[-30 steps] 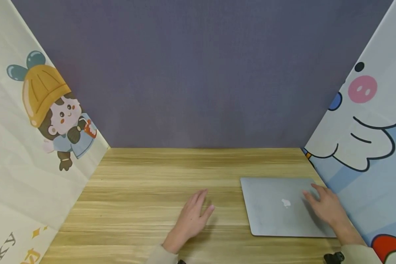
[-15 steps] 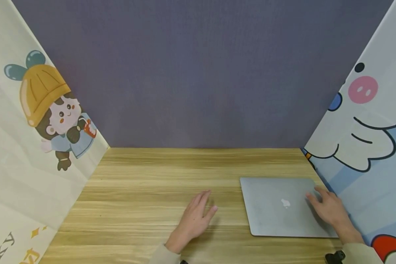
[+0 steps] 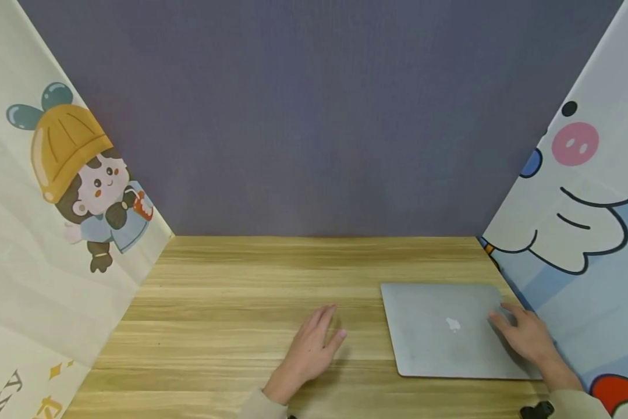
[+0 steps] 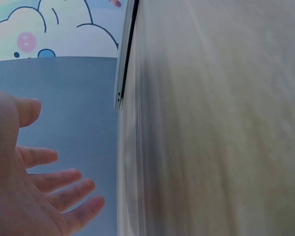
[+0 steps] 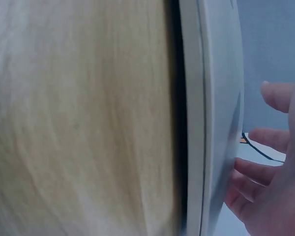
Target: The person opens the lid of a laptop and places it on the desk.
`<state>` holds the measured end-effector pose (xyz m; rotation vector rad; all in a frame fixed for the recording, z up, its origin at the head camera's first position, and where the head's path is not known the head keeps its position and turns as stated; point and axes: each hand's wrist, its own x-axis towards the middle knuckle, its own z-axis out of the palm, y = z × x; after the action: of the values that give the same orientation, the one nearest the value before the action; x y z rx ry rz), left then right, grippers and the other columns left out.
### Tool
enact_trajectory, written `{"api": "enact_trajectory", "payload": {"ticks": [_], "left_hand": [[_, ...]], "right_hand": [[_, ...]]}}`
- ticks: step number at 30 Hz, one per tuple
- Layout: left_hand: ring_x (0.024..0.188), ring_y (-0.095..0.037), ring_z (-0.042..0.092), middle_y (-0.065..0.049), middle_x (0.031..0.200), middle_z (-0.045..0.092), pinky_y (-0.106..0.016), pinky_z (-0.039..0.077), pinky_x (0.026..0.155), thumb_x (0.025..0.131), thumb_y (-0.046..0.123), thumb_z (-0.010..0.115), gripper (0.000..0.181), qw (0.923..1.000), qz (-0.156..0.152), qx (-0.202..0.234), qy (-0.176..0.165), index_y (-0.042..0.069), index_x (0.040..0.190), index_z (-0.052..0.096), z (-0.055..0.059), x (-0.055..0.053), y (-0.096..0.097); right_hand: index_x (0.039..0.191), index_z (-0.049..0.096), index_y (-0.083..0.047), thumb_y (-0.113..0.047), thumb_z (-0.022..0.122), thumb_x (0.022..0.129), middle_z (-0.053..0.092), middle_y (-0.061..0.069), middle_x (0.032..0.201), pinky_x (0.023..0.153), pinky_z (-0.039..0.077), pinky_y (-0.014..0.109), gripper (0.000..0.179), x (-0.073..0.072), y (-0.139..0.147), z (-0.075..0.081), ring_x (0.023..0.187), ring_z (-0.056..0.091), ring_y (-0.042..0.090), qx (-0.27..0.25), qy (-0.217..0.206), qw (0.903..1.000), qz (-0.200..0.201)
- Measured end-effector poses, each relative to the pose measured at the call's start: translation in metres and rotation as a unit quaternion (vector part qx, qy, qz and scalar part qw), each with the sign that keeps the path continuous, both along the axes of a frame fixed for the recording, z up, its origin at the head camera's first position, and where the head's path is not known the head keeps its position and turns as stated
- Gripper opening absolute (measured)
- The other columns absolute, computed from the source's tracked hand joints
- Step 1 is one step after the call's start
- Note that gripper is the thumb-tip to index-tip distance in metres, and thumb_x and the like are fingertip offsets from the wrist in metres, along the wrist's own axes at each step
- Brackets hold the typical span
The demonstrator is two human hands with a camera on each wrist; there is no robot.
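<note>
A closed silver laptop (image 3: 434, 343) with a pale logo on its lid lies flat on the wooden table (image 3: 230, 279), right of centre. My right hand (image 3: 531, 337) is at the laptop's right edge, thumb over the lid and fingers loosely extended. From the right wrist, the fingers of that hand (image 5: 278, 182) appear close beside the lid, overlapping its far edge. My left hand (image 3: 308, 352) hovers over the table to the left of the laptop, its fingers spread and nothing in it. The left wrist view shows the same hand (image 4: 39, 191) with palm and fingers bare, the laptop's thin side (image 4: 125, 54) beyond.
A dark grey panel (image 3: 314, 116) stands along the table's back edge. Printed cloths with cartoon figures hang on the left (image 3: 36, 291) and right (image 3: 596, 291), the right one close beside my right hand.
My right hand has shifted slightly right and toward me along the laptop's right side. My left hand has drifted a little to the right. The laptop stays in place.
</note>
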<state>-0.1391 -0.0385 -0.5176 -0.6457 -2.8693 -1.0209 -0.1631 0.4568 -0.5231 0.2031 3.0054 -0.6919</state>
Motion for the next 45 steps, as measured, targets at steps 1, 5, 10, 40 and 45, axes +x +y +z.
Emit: {"api": "enact_trajectory", "payload": {"ticks": [1, 5, 10, 40, 45], "left_hand": [[0.142, -0.037, 0.040, -0.017, 0.158, 0.039, -0.061, 0.036, 0.113, 0.107, 0.046, 0.044, 0.063, 1.0000, -0.001, 0.001, -0.002, 0.008, 0.157, 0.036, 0.000, 0.000, 0.000], [0.142, -0.037, 0.040, -0.017, 0.158, 0.039, -0.060, 0.036, 0.113, 0.107, 0.047, 0.043, 0.063, 0.9998, -0.010, 0.007, -0.015, 0.009, 0.157, 0.036, 0.002, 0.001, 0.003], [0.143, -0.037, 0.040, -0.017, 0.158, 0.039, -0.060, 0.036, 0.113, 0.107, 0.051, 0.039, 0.065, 0.9996, -0.014, 0.003, -0.023, 0.010, 0.158, 0.035, 0.004, 0.001, 0.007], [0.142, -0.035, 0.041, -0.017, 0.158, 0.037, -0.057, 0.036, 0.114, 0.104, 0.064, 0.029, 0.075, 0.9985, -0.035, 0.022, -0.036, 0.012, 0.159, 0.033, 0.020, -0.016, 0.041], [0.141, -0.035, 0.043, -0.018, 0.157, 0.040, -0.055, 0.038, 0.113, 0.106, 0.057, 0.036, 0.070, 0.9980, -0.036, 0.037, -0.035, 0.009, 0.157, 0.035, 0.018, -0.020, 0.050]], "right_hand": [[0.138, 0.038, 0.019, -0.052, 0.040, 0.106, 0.033, 0.051, 0.138, 0.097, 0.033, 0.077, 0.078, 0.000, 0.001, 0.000, 0.119, 0.034, 0.068, -0.003, -0.001, 1.0000, -0.001], [0.138, 0.040, 0.019, -0.052, 0.044, 0.105, 0.035, 0.051, 0.137, 0.094, 0.039, 0.074, 0.078, 0.001, 0.005, -0.003, 0.117, 0.038, 0.067, -0.008, -0.008, 0.9999, -0.001], [0.137, 0.043, 0.017, -0.050, 0.052, 0.102, 0.037, 0.051, 0.134, 0.092, 0.041, 0.073, 0.076, 0.001, 0.008, -0.003, 0.115, 0.040, 0.067, -0.004, -0.024, 0.9997, 0.000], [0.139, 0.042, 0.016, -0.042, 0.067, 0.094, 0.033, 0.053, 0.132, 0.094, 0.038, 0.076, 0.078, 0.002, 0.012, 0.000, 0.117, 0.036, 0.067, -0.011, -0.039, 0.9990, 0.017], [0.139, 0.041, 0.016, -0.042, 0.068, 0.094, 0.032, 0.052, 0.133, 0.094, 0.038, 0.076, 0.078, 0.003, 0.010, 0.004, 0.118, 0.036, 0.067, -0.019, -0.046, 0.9987, 0.012]]}}
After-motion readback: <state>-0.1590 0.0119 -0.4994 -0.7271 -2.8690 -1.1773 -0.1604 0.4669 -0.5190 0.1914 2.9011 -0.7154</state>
